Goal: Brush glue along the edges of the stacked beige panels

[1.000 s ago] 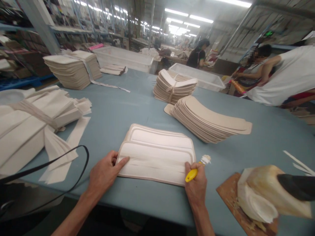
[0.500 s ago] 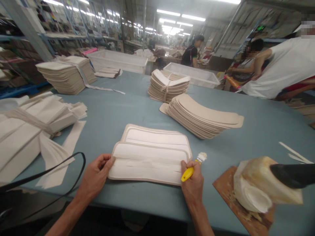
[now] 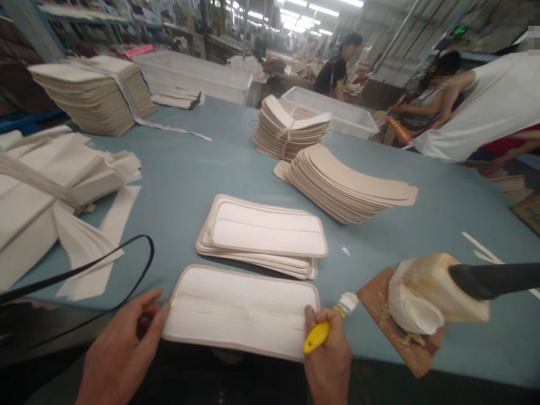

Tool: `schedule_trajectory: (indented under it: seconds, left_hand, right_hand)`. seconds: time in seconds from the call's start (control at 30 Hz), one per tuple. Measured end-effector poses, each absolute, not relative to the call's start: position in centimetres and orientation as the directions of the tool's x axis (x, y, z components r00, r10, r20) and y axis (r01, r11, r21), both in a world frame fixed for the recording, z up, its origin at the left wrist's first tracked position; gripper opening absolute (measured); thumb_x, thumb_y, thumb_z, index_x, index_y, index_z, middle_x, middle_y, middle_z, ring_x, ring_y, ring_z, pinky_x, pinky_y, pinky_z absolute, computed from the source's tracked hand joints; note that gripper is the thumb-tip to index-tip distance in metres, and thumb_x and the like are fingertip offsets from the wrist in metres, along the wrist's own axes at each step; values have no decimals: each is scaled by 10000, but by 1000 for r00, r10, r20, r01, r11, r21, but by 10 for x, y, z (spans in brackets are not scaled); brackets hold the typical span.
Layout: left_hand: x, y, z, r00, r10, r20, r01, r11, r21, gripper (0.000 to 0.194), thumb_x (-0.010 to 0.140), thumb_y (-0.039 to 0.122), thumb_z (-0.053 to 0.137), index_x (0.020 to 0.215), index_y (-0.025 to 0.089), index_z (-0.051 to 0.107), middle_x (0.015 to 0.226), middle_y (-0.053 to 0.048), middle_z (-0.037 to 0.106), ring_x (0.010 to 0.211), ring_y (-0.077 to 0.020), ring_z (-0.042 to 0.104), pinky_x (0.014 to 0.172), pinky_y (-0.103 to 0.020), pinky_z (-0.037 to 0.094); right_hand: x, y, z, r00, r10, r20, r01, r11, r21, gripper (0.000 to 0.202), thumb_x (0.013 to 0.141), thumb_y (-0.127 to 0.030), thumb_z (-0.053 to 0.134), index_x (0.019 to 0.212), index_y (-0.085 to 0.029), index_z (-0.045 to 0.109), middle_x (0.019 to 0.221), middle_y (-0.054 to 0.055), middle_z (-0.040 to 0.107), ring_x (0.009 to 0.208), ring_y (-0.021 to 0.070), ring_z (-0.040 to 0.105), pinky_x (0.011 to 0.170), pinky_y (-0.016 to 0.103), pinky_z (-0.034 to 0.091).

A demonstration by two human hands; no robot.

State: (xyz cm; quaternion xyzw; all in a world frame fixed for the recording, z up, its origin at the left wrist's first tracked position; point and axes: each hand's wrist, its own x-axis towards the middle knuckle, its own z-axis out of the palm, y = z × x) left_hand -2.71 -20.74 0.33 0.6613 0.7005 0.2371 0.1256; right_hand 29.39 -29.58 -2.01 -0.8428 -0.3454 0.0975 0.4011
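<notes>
A cream rectangular panel [image 3: 240, 309] with rounded corners and a beige border lies at the table's front edge, its near side overhanging. My left hand [image 3: 126, 332] pinches its left end between thumb and fingers. With my right hand [image 3: 329, 349] I grip a yellow-handled brush [image 3: 317, 337], its bristles loaded with white paste, while the thumb presses on the panel's right end. Just beyond, a small stack of similar panels [image 3: 270, 229] rests on the table, the top one bearing a dark line across it.
Right of my hands, a paste-caked container [image 3: 415, 304] with a black handle stands on a brown board [image 3: 382, 289]. Curved beige pieces [image 3: 350, 180] are stacked farther back. Tied bundles [image 3: 291, 126] and cloth strips [image 3: 88, 247] lie around the blue-green table [image 3: 177, 169]. Co-workers [image 3: 476, 107] are beyond.
Both hands have drawn the panel toward me, off the stack and to the table's front edge. The stack beneath now shows. The brush has stayed in my right hand.
</notes>
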Motion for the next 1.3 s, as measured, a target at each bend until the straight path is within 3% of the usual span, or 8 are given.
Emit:
schedule_trajectory:
  seconds: [0.13, 0.3, 0.4, 0.53, 0.67, 0.8, 1.0, 1.3]
  left_hand:
    - [0, -216, 1, 301, 822, 484, 855, -457, 244, 368, 989, 379, 519, 1285, 190, 626, 1295, -147, 718, 1278, -347, 631, 1132, -510, 467]
    - [72, -242, 2, 728, 534, 429, 592, -806, -1, 705, 921, 476, 597, 1514, 114, 481, 1596, -118, 526, 1511, -298, 423, 1232, -418, 324]
    - [99, -247, -9, 732, 553, 398, 608, -794, -16, 865, 859, 621, 630, 1515, 79, 475, 1618, -160, 483, 1512, -317, 425, 1222, -439, 336]
    - [106, -243, -25, 728, 585, 358, 631, -775, -16, 954, 833, 653, 671, 1526, 37, 445, 1624, -213, 452, 1512, -352, 422, 1228, -476, 329]
    - [105, -240, -34, 723, 594, 354, 621, -782, 44, 1015, 881, 721, 571, 1603, 53, 320, 1637, -208, 436, 1540, -339, 377, 1257, -466, 276]
    - [106, -240, -35, 720, 586, 371, 613, -788, 56, 907, 946, 631, 504, 1610, 44, 311, 1595, -214, 497, 1503, -342, 428, 1301, -451, 152]
    - [109, -241, -28, 749, 539, 385, 598, -800, -41, 603, 988, 363, 442, 1488, 39, 538, 1523, -208, 579, 1461, -356, 459, 1311, -487, 68]
    - [88, -238, -23, 736, 603, 307, 636, -772, -9, 802, 919, 629, 575, 1470, 46, 547, 1569, -198, 535, 1530, -342, 341, 1315, -467, 28]
  right_hand:
    - [289, -291, -26, 756, 645, 112, 540, -518, -663, 561, 920, -833, 426, 796, -291, 502, 574, -18, 590, 507, 232, 567, 513, 301, 360]
    - [284, -284, -25, 749, 629, 210, 627, -568, -534, 533, 951, -801, 414, 803, -300, 521, 548, 1, 602, 456, 254, 550, 493, 312, 290]
    - [284, -283, -28, 722, 621, 304, 682, -568, -461, 501, 983, -754, 429, 837, -289, 547, 590, 22, 642, 486, 257, 584, 509, 325, 286]
    - [287, -290, -29, 635, 604, 481, 770, -447, -456, 366, 1031, -615, 512, 949, -259, 535, 1039, 131, 785, 808, 277, 739, 643, 343, 440]
    - [277, -301, -25, 384, 678, 627, 870, -38, -492, 220, 1019, -304, 626, 905, -263, 442, 1338, 141, 712, 1233, 269, 689, 945, 395, 531]
    - [255, -301, -26, 129, 747, 652, 866, 236, -441, 169, 980, -212, 620, 904, -258, 476, 1446, 113, 649, 1389, 265, 582, 1115, 465, 491]
    - [240, -299, -45, 202, 807, 555, 858, 127, -497, 117, 1002, -262, 598, 973, -233, 489, 1497, 227, 579, 1441, 303, 522, 1037, 489, 545]
    - [243, -303, -56, 135, 840, 526, 920, 91, -382, 182, 1015, -352, 618, 1048, -202, 518, 1530, 246, 537, 1507, 328, 415, 1103, 525, 452]
